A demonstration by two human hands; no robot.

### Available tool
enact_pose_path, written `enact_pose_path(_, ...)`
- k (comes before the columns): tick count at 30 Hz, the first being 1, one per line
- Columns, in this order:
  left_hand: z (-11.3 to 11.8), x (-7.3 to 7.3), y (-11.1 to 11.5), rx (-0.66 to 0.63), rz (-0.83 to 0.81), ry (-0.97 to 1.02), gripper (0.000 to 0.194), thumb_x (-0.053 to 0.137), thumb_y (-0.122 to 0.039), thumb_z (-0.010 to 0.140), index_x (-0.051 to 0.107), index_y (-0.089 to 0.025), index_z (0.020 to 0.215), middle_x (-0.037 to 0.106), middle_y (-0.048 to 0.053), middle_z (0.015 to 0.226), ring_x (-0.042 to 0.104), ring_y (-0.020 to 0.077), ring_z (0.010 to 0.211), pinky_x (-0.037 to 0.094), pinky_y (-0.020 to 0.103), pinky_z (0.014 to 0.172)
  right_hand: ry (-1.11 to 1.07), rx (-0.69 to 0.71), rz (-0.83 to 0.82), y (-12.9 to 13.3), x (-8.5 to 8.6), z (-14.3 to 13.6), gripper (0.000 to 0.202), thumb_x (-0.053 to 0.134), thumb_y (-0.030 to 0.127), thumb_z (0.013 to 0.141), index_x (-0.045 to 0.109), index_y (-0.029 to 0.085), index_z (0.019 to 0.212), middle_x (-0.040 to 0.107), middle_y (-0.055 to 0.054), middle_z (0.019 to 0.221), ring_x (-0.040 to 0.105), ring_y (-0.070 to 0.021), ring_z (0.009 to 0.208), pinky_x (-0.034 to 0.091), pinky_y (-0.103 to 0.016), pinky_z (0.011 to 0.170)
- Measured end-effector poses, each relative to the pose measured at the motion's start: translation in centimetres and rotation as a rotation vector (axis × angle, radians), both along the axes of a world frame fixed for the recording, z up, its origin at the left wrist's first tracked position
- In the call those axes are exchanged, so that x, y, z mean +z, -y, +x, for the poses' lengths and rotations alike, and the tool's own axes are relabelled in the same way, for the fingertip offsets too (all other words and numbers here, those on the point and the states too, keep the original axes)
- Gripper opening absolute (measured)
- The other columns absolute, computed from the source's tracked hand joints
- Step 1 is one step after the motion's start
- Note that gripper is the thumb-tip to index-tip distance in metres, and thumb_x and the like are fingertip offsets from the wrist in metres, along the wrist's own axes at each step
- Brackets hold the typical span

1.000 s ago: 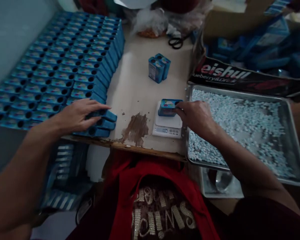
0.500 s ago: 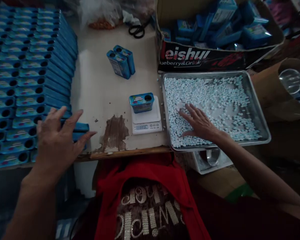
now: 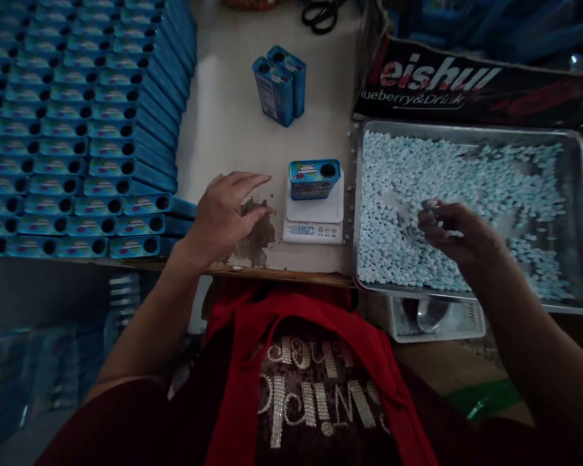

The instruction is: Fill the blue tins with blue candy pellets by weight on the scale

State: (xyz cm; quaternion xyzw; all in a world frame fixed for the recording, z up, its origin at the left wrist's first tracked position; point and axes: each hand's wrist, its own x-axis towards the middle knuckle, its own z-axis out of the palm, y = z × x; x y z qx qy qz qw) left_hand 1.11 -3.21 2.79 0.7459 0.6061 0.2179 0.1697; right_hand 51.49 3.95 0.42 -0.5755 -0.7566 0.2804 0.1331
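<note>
A small blue box [image 3: 313,180] with a round dark hole in its top stands upright on a white digital scale [image 3: 315,233]. Left of the scale, my left hand [image 3: 228,207] hovers with fingers and thumb apart, holding nothing. Over the metal tray [image 3: 579,213], my right hand [image 3: 459,230] has its fingers curled together around a few pale blue-and-white candies [image 3: 434,204]. More candies [image 3: 408,162] of the same kind are spread across the tray, with thin patches in the layer.
Rows of upright blue boxes [image 3: 126,129] fill the table's left side. Two more blue boxes [image 3: 279,87] stand beyond the scale. Black scissors [image 3: 320,16] lie farther back. A black carton [image 3: 427,81] borders the tray's far side. A white basket [image 3: 434,320] sits below the tray.
My left hand has moved right, from the stacked boxes towards the scale. My right hand, spread on the candies before, has closed on some. The view has shifted.
</note>
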Motion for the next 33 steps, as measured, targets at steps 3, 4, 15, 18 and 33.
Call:
enact_pose_path(3, 0.1, -0.3, -0.7, 0.018, -0.009, 0.063, 0.060, 0.085, -0.040, 0.107, 0.073, -0.027, 0.165, 0.079, 0.012, 0.161, 0.073, 0.0371, 0.152, 0.056, 0.056, 0.136, -0.323, -0.157, -0.291, -0.5, 0.9, -1.1, 0.041, 0.037, 0.040, 0.109, 0.077, 0.032, 0.109, 0.077, -0.014, 0.101, 0.072, -0.0319, 0.085, 0.058, -0.050, 0.072)
enact_pose_path(4, 0.1, -0.4, -0.9, 0.024, -0.006, 0.084, 0.062, 0.087, -0.038, 0.106, 0.073, -0.027, 0.165, 0.079, 0.012, 0.161, 0.073, 0.0369, 0.152, 0.056, 0.056, 0.137, -0.417, -0.209, -0.364, -0.6, 1.0, -1.7, 0.038, 0.038, 0.039, 0.109, 0.075, 0.032, 0.106, 0.075, -0.014, 0.102, 0.072, -0.0323, 0.088, 0.058, -0.050, 0.073)
enact_pose_path(15, 2.1, -2.5, -1.5, 0.020, -0.018, 0.371, 0.076, 0.101, -0.045, 0.098, 0.073, -0.023, 0.165, 0.082, 0.016, 0.158, 0.080, 0.0352, 0.146, 0.064, 0.052, 0.130, -0.531, -0.100, -0.196, -4.4, 4.8, -11.6, 0.058, 0.036, 0.074, 0.118, 0.080, 0.041, 0.135, 0.077, -0.015, 0.112, 0.070, -0.0366, 0.093, 0.054, -0.051, 0.070)
enact_pose_path(18, 2.3, -3.1, -1.5, -0.009, -0.008, 0.420, 0.067, 0.095, -0.044, 0.103, 0.075, -0.021, 0.162, 0.083, 0.016, 0.156, 0.082, 0.0335, 0.142, 0.064, 0.050, 0.128, -0.578, -0.080, -0.110, -4.4, 6.9, -16.8, 0.061, 0.039, 0.073, 0.115, 0.071, 0.041, 0.155, 0.078, -0.017, 0.133, 0.074, -0.0427, 0.121, 0.063, -0.058, 0.088)
enact_pose_path(33, 0.1, -3.6, -0.2, 0.060, -0.072, 0.384, 0.050, 0.087, -0.034, 0.098, 0.083, -0.026, 0.147, 0.086, 0.010, 0.138, 0.082, 0.0313, 0.125, 0.069, 0.052, 0.117, -0.351, 0.088, 0.100, -3.2, 7.1, -23.6, 0.052, 0.080, 0.067, 0.095, 0.078, 0.050, 0.144, 0.087, -0.007, 0.135, 0.076, -0.0489, 0.136, 0.067, -0.067, 0.093)
